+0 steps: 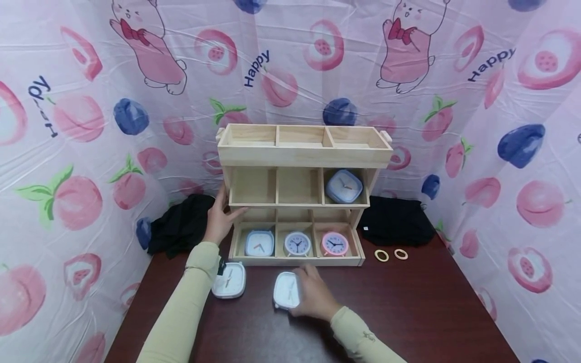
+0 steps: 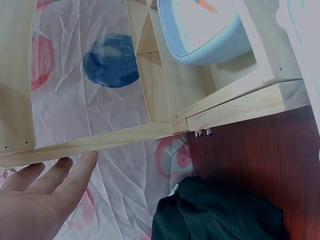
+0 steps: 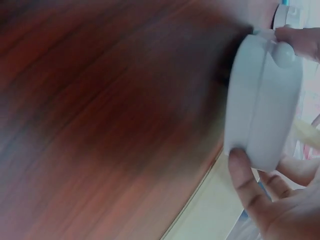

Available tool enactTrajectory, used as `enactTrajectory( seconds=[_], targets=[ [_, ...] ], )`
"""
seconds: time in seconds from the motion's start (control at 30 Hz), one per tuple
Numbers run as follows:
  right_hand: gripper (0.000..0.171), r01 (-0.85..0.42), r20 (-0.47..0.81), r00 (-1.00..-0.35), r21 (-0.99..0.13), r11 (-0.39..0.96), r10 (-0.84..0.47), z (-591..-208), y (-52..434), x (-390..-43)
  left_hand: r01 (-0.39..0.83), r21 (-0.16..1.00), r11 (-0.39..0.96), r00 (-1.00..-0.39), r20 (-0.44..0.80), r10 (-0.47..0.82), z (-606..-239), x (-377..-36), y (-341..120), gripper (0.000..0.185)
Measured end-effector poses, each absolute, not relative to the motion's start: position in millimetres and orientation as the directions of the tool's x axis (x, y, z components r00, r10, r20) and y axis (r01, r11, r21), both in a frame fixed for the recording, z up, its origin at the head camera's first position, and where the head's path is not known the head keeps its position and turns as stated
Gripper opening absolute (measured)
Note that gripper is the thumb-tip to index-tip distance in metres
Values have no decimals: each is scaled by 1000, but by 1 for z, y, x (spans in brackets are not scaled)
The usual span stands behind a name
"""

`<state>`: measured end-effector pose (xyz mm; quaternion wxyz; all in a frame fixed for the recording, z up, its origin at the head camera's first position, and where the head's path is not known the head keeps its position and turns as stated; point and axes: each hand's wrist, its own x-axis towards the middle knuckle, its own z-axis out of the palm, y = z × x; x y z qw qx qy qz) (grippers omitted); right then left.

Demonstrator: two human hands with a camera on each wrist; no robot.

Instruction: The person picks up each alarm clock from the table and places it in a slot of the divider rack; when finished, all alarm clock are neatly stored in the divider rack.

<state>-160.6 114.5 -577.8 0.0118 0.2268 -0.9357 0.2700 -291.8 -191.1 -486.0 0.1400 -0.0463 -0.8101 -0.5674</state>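
Observation:
On the dark table, my right hand (image 1: 315,292) grips a white square alarm clock (image 1: 286,291) by its edges, in front of a wooden three-tier rack (image 1: 304,157). The right wrist view shows fingers and thumb on opposite ends of the clock (image 3: 262,100). My left hand (image 1: 219,220) rests against the rack's left side, its fingers (image 2: 75,177) extended along the wooden strut. Another white square clock (image 1: 229,280) lies by the left sleeve. The bottom tier holds a blue-rimmed square clock (image 1: 259,243), a white round clock (image 1: 297,244) and a pink round clock (image 1: 335,244).
A blue square clock (image 1: 344,186) sits in the middle tier's right compartment. Black cloth lies left (image 1: 181,224) and right (image 1: 397,220) of the rack. Two wooden rings (image 1: 381,255) are on the table to the right. A fruit-patterned curtain (image 1: 290,30) surrounds the table.

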Motion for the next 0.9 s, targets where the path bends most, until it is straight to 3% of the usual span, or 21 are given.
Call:
enactTrajectory(
  seconds=[0.3, 0.63, 0.9],
  targets=[
    [99, -466, 306, -884, -510, 723, -354, -540, 138, -175, 226, 906, 358, -958, 273, -87, -487, -292, -192, 104],
    [100, -532, 593, -780, -462, 710, -199, -456, 135, -225, 232, 908, 349, -955, 281, -98, -488, -293, -191, 105],
    [95, -506, 643, -760, -498, 704, -91, -421, 125, -275, 228, 909, 348, -956, 277, -99, -488, -293, -191, 104]
  ],
)
